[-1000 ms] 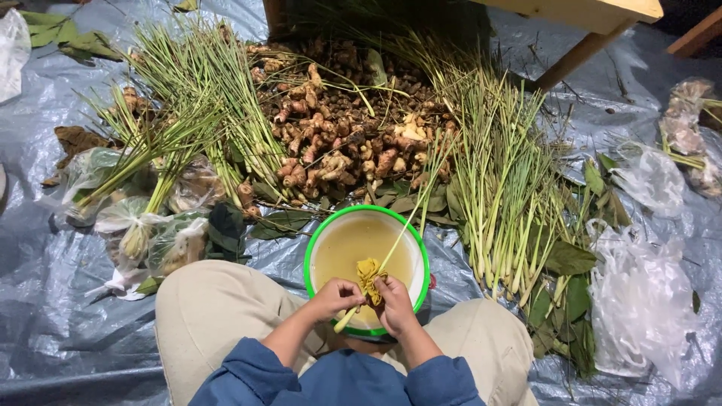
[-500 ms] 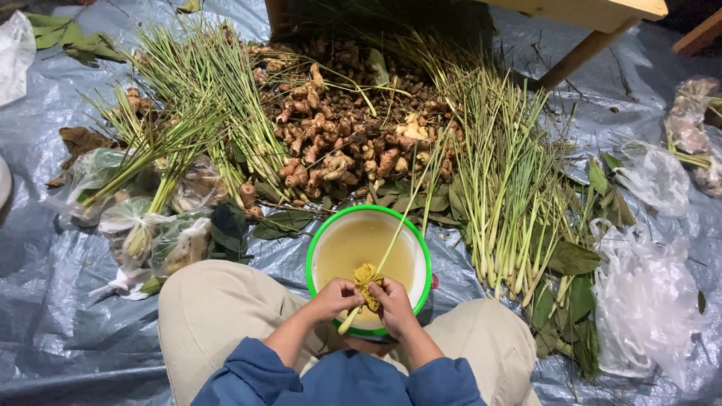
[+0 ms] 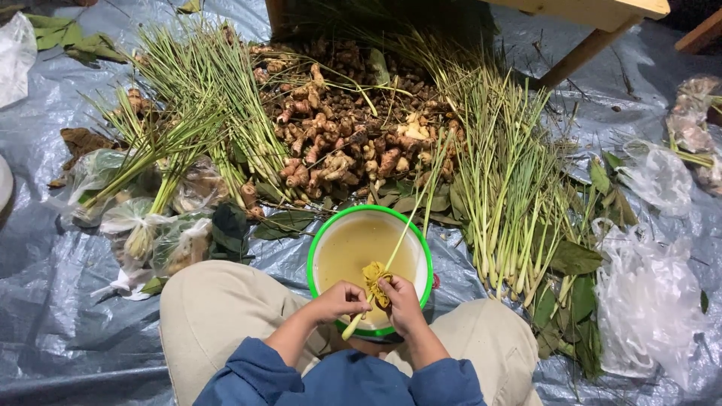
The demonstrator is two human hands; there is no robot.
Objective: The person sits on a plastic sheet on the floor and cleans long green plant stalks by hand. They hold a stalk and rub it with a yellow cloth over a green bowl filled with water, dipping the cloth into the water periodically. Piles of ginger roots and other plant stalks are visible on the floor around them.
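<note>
A long lemongrass stalk slants across a green-rimmed bowl of cloudy yellowish water that sits between my knees. My left hand grips the stalk near its thick pale base, over the bowl's near rim. My right hand presses a yellow scrubbing pad against the stalk just above the left hand. Both forearms wear blue sleeves.
A heap of ginger roots lies beyond the bowl. Lemongrass bundles lie at the left and right. Filled plastic bags sit at the left, empty ones at the right. Dark leaves are scattered on the grey tarp.
The hands and stalk stay over the bowl with only slight shifts; the pad has moved a little along the stalk.
</note>
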